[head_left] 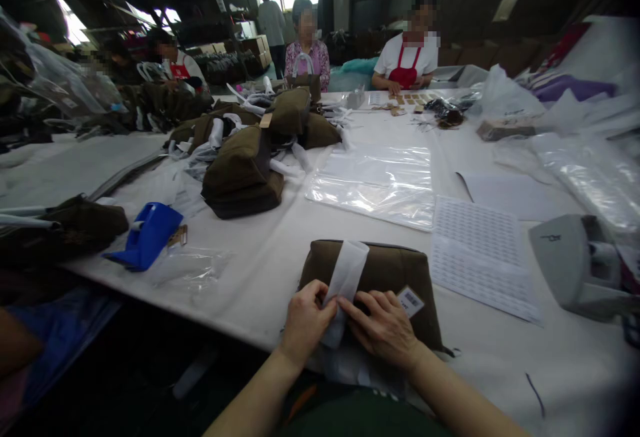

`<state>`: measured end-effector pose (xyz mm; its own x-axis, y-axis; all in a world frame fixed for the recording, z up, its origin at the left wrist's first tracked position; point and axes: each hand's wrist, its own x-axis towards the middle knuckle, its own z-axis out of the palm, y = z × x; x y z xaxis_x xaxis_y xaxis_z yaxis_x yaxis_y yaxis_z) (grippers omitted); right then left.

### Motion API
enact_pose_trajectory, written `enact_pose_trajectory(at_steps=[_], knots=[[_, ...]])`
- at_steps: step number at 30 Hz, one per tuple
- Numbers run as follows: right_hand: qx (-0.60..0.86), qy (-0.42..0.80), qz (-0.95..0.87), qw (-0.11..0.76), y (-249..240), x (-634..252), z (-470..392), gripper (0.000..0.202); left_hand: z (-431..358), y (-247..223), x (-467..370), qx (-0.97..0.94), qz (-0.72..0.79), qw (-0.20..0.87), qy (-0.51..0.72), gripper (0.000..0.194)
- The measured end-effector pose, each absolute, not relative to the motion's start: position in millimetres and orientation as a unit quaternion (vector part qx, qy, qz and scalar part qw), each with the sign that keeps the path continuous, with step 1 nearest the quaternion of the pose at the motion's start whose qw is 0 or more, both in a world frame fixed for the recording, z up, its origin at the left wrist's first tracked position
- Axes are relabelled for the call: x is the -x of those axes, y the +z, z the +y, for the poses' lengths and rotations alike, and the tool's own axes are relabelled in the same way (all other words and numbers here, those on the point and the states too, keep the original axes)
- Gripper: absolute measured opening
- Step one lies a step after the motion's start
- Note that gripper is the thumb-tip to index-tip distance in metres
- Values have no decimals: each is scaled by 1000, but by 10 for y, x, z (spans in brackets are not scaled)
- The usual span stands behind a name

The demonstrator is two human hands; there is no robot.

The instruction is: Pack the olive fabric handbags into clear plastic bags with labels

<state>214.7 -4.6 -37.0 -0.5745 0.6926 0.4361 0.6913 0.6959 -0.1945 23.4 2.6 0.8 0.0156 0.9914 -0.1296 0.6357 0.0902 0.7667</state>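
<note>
Workshop, windows at the back, long table (255, 257) with a white cover. Two people across it: one in a red apron (410, 67), one in a patterned pink top (320, 63). Another stands further back, more at far left.

Brown bag (400, 263) lies at the near edge of the table, right in front of the wearer. White strip (349, 267) runs across it, from the top edge down toward the hands.

Left hand (306, 317): thumb and index nearly closed, pinching the strip's edge. Right hand (383, 327): palm down over the bag, index reaching to the strip beside the left fingertips, other fingers bent, slightly apart. Thumb mostly hidden, so can't tell if it grips.

Tag (411, 301) with a barcode sits on the bag, just beside the right hand's fingers.

Beyond the bag: flat stack of clear plastic (375, 183). Right of bag: printed sheet (480, 257), then grey device (575, 263). Left: blue holder (150, 233), with a pile of brown bags (243, 170) further up the table.
</note>
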Motion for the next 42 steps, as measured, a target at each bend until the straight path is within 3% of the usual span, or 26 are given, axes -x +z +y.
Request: enact_pose_trajectory(at_steps=[3, 6, 10, 13, 16, 18, 20, 22, 26, 34, 42], knots=[[404, -8, -884, 235, -333, -2073, -20, 40, 21, 66, -147, -646, 630, 312, 298, 19], [400, -1, -891, 216, -320, -2055, 24, 39, 38, 168, -123, -738, 537, 168, 374, 36], [329, 3, -923, 199, -317, -2170, 176, 25, 171, 68, -303, -890, 370, 73, 257, 58], [222, 3, -957, 185, -299, -2317, 309, 22, 275, -155, -438, -889, 407, 16, 207, 66], [208, -46, -942, 260, -307, -2428, 337, 17, 290, -288, -484, -866, 460, -16, 196, 62], [307, -91, -888, 331, -339, -2460, 287, 29, 261, -307, -488, -845, 494, -37, 200, 58], [429, -105, -831, 338, -380, -2470, 218, 48, 220, -304, -493, -828, 518, -50, 207, 58], [488, -95, -819, 286, -416, -2476, 162, 56, 185, -296, -507, -818, 527, -60, 223, 59], [495, -84, -840, 207, -439, -2478, 135, 54, 181, -261, -552, -813, 528, -84, 230, 57], [486, -45, -863, 129, -448, -2464, 330, 73, 451, -322, -541, -838, 535, -44, 101, 63], [501, -21, -860, 96, -671, -2438, 556, 72, 698, -627, -617, -835, 544, -3, 81, 64]])
